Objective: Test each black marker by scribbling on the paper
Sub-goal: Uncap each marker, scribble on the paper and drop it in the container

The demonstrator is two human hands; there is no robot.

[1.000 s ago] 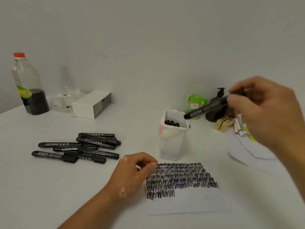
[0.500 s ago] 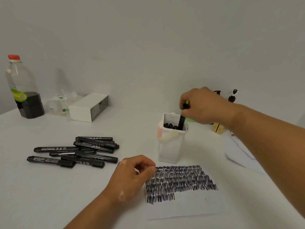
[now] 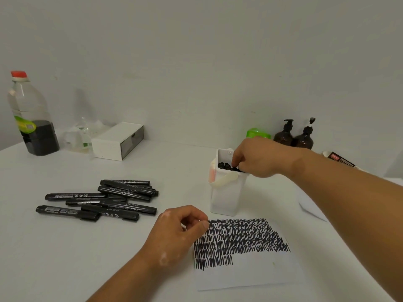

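The right hand [image 3: 259,158] dips curled fingertips among markers [image 3: 224,166] standing in the white tub [image 3: 226,197]; whether it grips one, I cannot tell. The left hand [image 3: 176,234], loosely curled and empty, rests at the edge of the scribbled paper [image 3: 250,273]. This looks like a changeover between markers: next, one wants lifting, uncapping and scribbling on the bare lower strip.

The right hand's [image 3: 259,158] fingertips are sunk in the white tub [image 3: 226,197], so whether they grip one of the tub markers [image 3: 224,165] cannot be told; only those markers' cap ends show. The left hand [image 3: 176,232] covers the far-left corner of the paper [image 3: 250,273], and whether it pinches the sheet is unclear. The right wrist hides most of a green thing [image 3: 256,132], and the forearm covers part of a dark packet [image 3: 340,159]. Print on the loose markers [image 3: 104,200] is too small to read.
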